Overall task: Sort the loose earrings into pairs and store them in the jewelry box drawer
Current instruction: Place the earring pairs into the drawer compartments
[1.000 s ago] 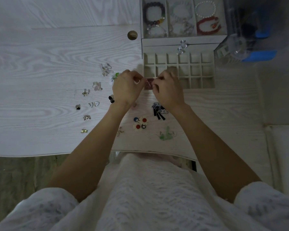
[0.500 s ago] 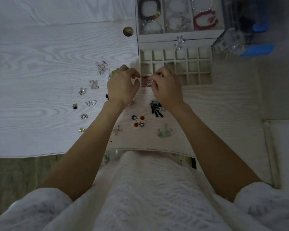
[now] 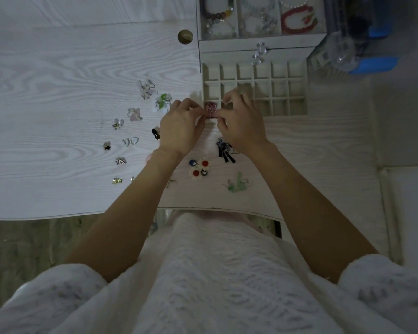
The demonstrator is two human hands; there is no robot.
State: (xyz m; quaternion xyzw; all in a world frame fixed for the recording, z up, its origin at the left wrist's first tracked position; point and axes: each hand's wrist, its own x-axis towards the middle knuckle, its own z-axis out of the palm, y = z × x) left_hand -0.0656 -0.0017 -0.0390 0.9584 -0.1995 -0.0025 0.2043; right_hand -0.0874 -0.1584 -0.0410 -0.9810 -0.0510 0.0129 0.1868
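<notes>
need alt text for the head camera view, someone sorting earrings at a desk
Both hands, left and right, pinch a small pink earring at the near-left corner of a white jewelry box's gridded drawer. Other loose earrings lie scattered on the pale wood-grain desk, mostly to the left. Bead bracelets fill the box's top tray.

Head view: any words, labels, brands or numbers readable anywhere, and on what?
None can be read.
Clear plastic container, right of the jewelry box: small pale patches, maybe labels, too blurred to read.
Drawer, earrings on the table, bracelets: no text visible.
</notes>
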